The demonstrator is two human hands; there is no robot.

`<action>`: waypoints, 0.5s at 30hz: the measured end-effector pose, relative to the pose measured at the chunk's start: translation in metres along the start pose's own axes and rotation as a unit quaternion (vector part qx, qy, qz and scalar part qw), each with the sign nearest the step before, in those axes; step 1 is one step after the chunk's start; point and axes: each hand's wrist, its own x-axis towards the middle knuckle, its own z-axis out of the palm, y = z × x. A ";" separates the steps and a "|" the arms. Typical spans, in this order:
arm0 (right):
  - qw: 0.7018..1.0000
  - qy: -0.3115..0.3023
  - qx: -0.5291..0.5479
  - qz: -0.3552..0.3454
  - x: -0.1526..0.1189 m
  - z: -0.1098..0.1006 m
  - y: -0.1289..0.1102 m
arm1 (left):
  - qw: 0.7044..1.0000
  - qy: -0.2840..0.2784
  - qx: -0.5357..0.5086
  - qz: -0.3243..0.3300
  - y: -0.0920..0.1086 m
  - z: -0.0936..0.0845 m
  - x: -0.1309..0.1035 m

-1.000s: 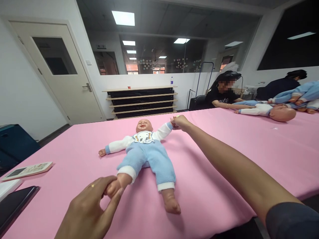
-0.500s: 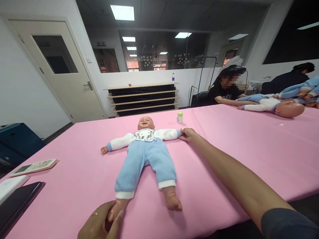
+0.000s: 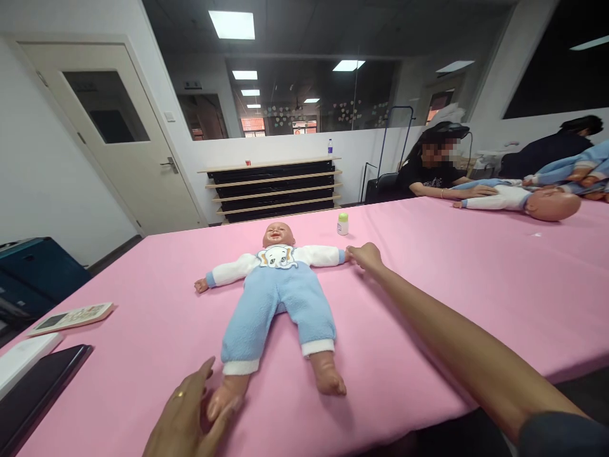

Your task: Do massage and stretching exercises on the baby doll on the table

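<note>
A baby doll (image 3: 278,285) in a white and light-blue fleece outfit with an elephant on the chest lies on its back, arms spread, head away from me. Beside its foot on the left side is my left hand (image 3: 183,409), wearing a ring. Its fingers are spread, with the thumb at the near side of the foot and the other fingers lifted off. My right hand (image 3: 367,257) reaches out to the doll's hand at the right, thumb and fingers pinched on it. Just beyond stands a small white bottle (image 3: 342,225) with a green cap.
Pink cloth (image 3: 428,266) covers the table. A calculator (image 3: 71,318), a white box (image 3: 28,362) and a black tablet-like slab (image 3: 45,393) lie at the left. Across the table, a person (image 3: 435,165) handles another doll (image 3: 518,198). A shelf (image 3: 276,187) stands behind.
My left hand has loosened from the doll's foot, its fingers spreading apart. My right hand stays at the doll's hand with its wrist slightly shifted. The other person's hand has moved onto the other doll's body.
</note>
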 end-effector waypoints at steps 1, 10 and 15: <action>0.999 0.011 -0.013 -0.036 -0.019 -0.006 0.001 | 1.000 0.003 0.001 0.003 -0.005 -0.006 0.005; 0.851 0.034 -0.273 -0.448 -0.249 0.000 0.081 | 0.991 0.050 0.123 0.029 -0.077 -0.012 0.194; 0.835 0.099 -0.313 -0.442 -0.264 0.020 0.096 | 0.993 -0.061 0.098 -0.018 -0.096 0.004 0.265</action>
